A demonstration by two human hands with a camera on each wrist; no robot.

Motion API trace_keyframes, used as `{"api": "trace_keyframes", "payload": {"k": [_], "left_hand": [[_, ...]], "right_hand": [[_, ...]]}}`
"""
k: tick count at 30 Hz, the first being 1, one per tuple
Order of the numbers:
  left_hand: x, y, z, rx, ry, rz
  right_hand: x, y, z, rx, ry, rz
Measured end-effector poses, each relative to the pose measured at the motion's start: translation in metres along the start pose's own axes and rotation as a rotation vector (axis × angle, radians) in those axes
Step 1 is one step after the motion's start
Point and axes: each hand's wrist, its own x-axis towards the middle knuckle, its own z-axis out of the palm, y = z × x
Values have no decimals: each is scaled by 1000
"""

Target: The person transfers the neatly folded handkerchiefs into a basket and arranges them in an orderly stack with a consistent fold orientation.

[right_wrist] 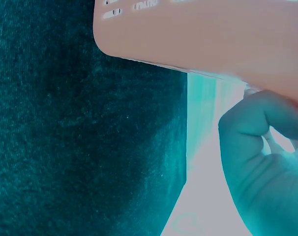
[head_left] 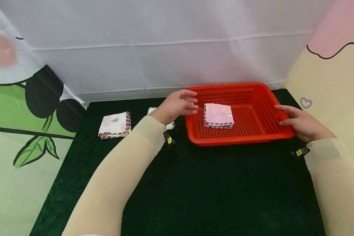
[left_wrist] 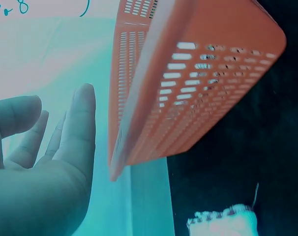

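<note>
A red plastic basket with slotted walls stands at the back right of the dark green table. Inside it, toward the left, lies a folded pink cloth with checked edges. Just off the basket's left rim is my left hand, fingers spread and slightly bent, holding nothing; the left wrist view shows a gap between them and the rim. My right hand grips the basket's right rim, thumb and forefinger over the edge. A folded pale cloth is partly hidden behind the left wrist.
Farther left on the table lies a folded white cloth with pink patches and checked edges. A white sheet hangs right behind the table, with printed fabric at both sides. The table's right edge runs close by my right forearm.
</note>
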Motion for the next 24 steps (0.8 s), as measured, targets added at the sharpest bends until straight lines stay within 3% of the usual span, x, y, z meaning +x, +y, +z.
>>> {"api": "trace_keyframes", "payload": {"k": [11, 18, 24], "left_hand": [[-28, -17, -30, 61, -2, 2], [-47, -34, -68, 122, 62, 3], [-63, -45, -104, 85, 104, 51]], "right_hand": [[-2, 10, 2, 14, -10, -22], [-2, 9, 4, 22, -13, -28], [-1, 10, 2, 10, -4, -37]]}}
